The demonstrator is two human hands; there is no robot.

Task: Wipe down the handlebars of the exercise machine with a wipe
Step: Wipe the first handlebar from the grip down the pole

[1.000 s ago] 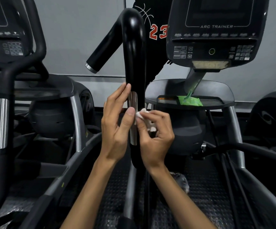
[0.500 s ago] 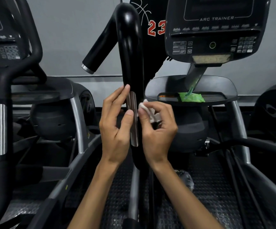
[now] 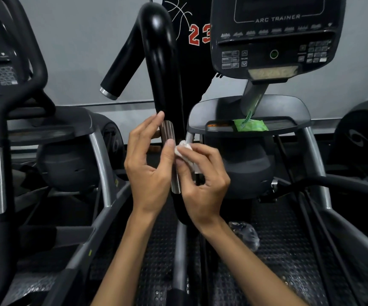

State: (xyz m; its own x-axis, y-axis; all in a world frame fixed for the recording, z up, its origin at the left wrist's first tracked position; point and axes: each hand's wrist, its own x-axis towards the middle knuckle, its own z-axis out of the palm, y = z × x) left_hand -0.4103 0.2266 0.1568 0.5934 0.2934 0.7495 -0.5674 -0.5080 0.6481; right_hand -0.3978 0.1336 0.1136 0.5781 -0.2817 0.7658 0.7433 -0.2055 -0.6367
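While left hand (image 3: 150, 166) steadies handlebar (image 3: 163, 62) with straight fingers, right hand (image 3: 202, 180) pinches crumpled wipe (image 3: 184, 151) against it

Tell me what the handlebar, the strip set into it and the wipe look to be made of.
Handlebar: glossy black, probably painted metal or hard plastic; it shows sharp highlights at the bend.
Strip: looks like brushed or ribbed metal, grey-brown with a lengthwise sheen; likely a sensor plate.
Wipe: soft white tissue or non-woven cloth, crumpled in the right hand. Whether it is damp cannot be told.
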